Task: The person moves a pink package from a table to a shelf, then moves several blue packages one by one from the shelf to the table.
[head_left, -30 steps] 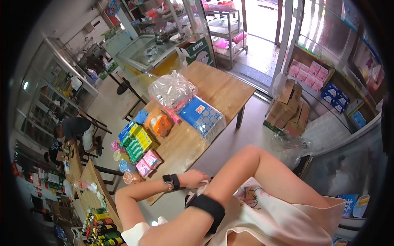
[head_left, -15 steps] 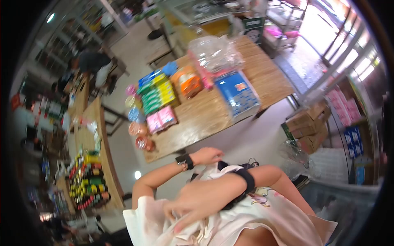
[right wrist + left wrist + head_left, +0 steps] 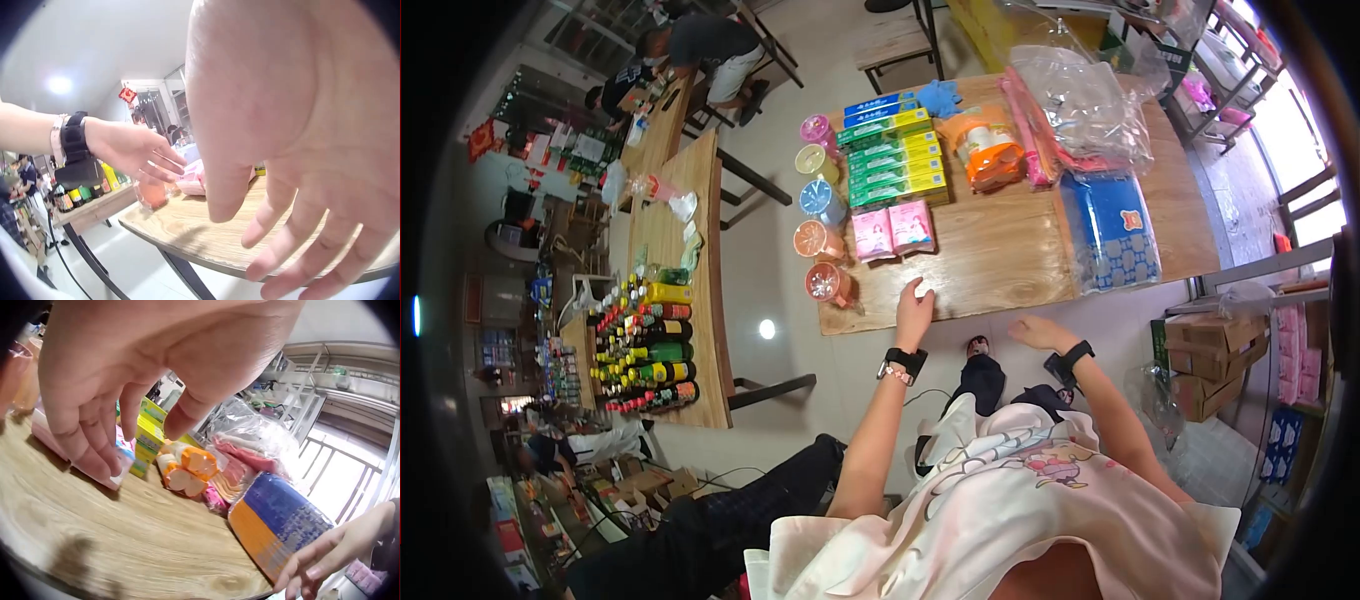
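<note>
My left hand (image 3: pixel 915 305) hovers at the near edge of the wooden table (image 3: pixel 1000 262), fingers loosely bent and thumb apart, holding nothing. Close by it lie two pink packs (image 3: pixel 893 229); the fingers overlap one pack (image 3: pixel 115 472) in the left wrist view. My right hand (image 3: pixel 1040 332) hangs just off the same edge with its fingers spread and nothing in them. To the left stands a row of colored cups (image 3: pixel 828 284) in clear wrap. Stacked green-and-yellow boxes (image 3: pixel 895 170) with blue boxes (image 3: pixel 880 110) lie behind the pink packs.
Farther right are an orange pack (image 3: pixel 988 150), a large clear plastic bag (image 3: pixel 1090 105) and a blue wrapped pack (image 3: pixel 1112 235). Bottles (image 3: pixel 650 345) crowd another table at left. Cardboard boxes (image 3: pixel 1215 355) sit on the floor at right. People (image 3: pixel 710 50) are at the far table.
My left hand has moved forward to the table edge. My right hand has swung away from the left sleeve to the right side. The view has turned and come nearer the table.
</note>
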The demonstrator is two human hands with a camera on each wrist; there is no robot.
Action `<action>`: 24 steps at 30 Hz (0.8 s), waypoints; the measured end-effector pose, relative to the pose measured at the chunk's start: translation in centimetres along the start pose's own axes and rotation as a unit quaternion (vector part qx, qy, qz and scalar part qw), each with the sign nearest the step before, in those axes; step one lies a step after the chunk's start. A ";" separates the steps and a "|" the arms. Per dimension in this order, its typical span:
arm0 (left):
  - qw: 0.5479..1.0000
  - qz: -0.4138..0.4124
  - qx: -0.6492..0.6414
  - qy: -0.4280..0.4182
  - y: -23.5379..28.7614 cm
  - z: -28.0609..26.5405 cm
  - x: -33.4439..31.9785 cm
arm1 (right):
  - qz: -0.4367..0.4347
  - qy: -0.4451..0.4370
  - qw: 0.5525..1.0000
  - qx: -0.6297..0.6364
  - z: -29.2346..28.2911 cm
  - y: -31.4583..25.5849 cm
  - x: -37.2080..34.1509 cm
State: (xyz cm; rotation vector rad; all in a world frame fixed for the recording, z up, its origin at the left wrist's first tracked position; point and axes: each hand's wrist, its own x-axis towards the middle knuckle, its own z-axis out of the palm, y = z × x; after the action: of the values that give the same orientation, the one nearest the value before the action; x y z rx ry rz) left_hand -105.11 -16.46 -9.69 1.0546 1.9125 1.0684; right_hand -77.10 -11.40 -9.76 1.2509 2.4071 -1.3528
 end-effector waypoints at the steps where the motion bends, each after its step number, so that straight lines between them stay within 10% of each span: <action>1: 1.000 -0.013 0.021 -0.002 0.0 -0.6 0.5 | -0.016 -0.009 0.996 0.092 0.1 -0.8 2.1; 4: 0.999 -0.003 0.036 0.014 -0.5 -1.5 3.8 | 0.004 0.043 0.961 0.274 1.1 -2.4 9.0; 12: 0.992 0.114 -0.025 0.044 -6.3 0.6 12.7 | -0.055 0.232 0.944 0.228 0.5 -7.6 20.8; 13: 0.981 -0.006 -0.193 -0.016 -2.0 -0.1 11.1 | -0.094 0.196 0.928 0.303 0.7 -8.0 21.1; 24: 0.953 -0.195 -0.185 -0.141 0.4 1.0 -0.9 | 0.017 0.110 0.906 0.409 6.1 -4.2 8.5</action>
State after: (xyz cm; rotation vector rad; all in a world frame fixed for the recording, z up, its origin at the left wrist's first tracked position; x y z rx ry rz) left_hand -103.75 -16.77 -9.63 0.5532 1.5291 0.9397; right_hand -87.35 -11.90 -14.47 1.6550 1.9345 -2.4616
